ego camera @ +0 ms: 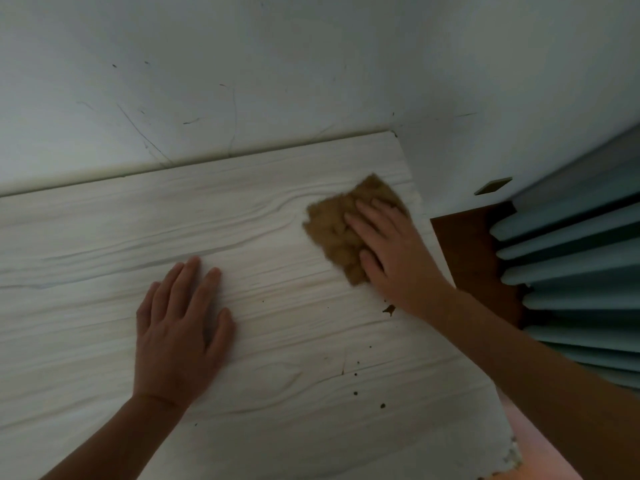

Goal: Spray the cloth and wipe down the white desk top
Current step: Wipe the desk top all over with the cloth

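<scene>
The white wood-grain desk top (104,244) fills the lower left of the head view. A brown fuzzy cloth (334,226) lies flat on it near the far right corner. My right hand (394,254) presses down on the cloth with straight, spread fingers and covers its right half. My left hand (180,327) rests flat on the bare desk top, left of and nearer than the cloth, holding nothing. Small dark specks (355,393) dot the desk near its right edge. No spray bottle is in view.
A white wall (242,64) with thin scuff marks rises behind the desk. Past the desk's right edge hang pleated pale-blue curtains (575,265) over a dark brown floor (464,251). The desk's near right corner (509,459) is chipped.
</scene>
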Motion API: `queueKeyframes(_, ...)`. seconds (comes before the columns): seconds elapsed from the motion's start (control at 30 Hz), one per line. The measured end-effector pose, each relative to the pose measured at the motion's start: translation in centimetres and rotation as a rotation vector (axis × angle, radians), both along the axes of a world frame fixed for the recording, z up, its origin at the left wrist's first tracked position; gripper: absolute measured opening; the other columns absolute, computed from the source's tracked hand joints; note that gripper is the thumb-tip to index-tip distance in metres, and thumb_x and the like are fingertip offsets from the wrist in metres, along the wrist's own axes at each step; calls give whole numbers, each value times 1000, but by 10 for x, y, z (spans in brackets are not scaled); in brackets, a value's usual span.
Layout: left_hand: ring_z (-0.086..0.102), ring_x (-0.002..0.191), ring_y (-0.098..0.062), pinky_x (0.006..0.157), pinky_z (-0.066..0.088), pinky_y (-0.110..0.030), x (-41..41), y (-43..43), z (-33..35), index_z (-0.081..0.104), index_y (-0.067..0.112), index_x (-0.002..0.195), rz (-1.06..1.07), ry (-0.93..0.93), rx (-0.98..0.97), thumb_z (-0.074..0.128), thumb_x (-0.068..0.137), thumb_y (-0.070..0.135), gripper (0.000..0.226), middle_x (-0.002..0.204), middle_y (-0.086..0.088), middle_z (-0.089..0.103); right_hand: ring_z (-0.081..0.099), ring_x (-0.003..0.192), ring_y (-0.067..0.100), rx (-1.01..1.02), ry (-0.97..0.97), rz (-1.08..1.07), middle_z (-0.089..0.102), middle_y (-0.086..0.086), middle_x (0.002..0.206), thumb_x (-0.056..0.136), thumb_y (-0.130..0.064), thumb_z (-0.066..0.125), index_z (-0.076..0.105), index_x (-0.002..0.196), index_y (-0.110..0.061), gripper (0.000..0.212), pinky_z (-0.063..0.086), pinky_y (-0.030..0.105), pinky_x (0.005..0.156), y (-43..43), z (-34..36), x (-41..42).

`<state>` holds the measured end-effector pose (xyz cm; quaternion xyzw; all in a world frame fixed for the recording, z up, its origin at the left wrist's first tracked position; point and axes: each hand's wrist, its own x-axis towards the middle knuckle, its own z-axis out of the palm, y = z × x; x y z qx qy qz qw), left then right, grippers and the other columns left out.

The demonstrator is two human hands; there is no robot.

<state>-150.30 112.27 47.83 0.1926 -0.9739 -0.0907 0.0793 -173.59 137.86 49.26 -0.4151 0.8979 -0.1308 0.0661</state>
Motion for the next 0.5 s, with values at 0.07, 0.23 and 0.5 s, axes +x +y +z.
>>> queueKeyframes(0.07, 37, 150, -35, 124, 22, -50, 0, 0, 0, 55, 15, 148, 1, -1, 5, 41, 95, 45, 63, 161, -14, 43, 18, 152, 21, 65, -14, 137, 27, 2, 163, 101, -33, 38, 35, 154, -19, 55, 13, 43, 126, 19, 1, 3)
queueKeyframes(0.23, 38, 149, -35, 123, 23, -51, -1, 0, 0, 55, 14, 148, 6, -2, 10, 41, 94, 44, 63, 160, -14, 44, 28, 148, 31, 82, 34, 25, 32, 10, 161, 101, -29, 45, 38, 153, -15, 54, 20, 45, 124, -1, 5, -63)
queueKeyframes(0.5, 34, 151, -34, 124, 22, -49, 1, 0, -1, 53, 16, 149, 6, -12, 22, 42, 95, 45, 62, 162, -12, 42, 18, 151, 31, 22, 11, -283, 24, 13, 164, 104, -27, 42, 31, 156, -12, 55, 10, 38, 125, -25, 0, -74)
